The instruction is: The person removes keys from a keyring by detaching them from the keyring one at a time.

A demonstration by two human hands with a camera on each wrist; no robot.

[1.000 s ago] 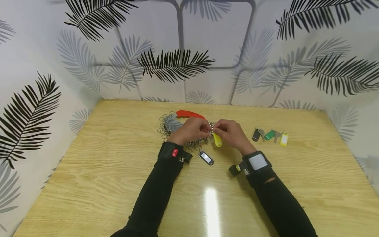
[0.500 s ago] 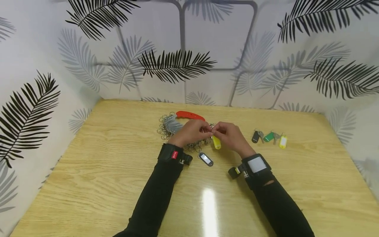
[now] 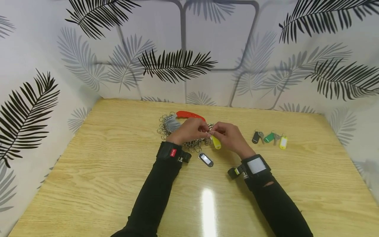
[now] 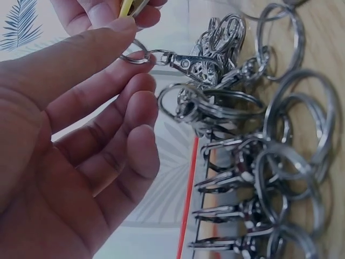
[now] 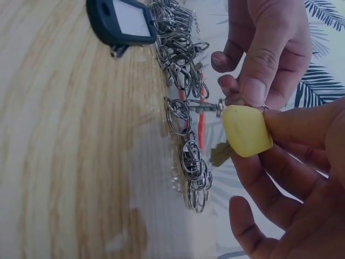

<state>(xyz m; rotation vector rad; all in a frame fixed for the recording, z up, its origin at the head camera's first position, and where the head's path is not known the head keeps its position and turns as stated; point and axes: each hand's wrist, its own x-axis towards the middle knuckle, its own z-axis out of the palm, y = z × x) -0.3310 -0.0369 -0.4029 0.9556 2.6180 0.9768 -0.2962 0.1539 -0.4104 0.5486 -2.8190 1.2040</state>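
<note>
Both hands meet at the middle of the table, over a bunch of metal clasps with rings. My right hand pinches a yellow key tag, and a key juts out behind it. My left hand pinches a split ring at the tag's end between thumb and index finger, its other fingers loosely bent. That ring joins a swivel clasp hanging with the bunch. Fingertips hide the spot where tag and ring come together.
A red strip lies behind the hands, with grey material to its left. One dark key tag lies in front. Further right are a black tag, a green tag, keys and another yellow tag.
The held yellow tag has shifted slightly and now slants more. Both hands keep their pinch close together, with only small finger movements.
</note>
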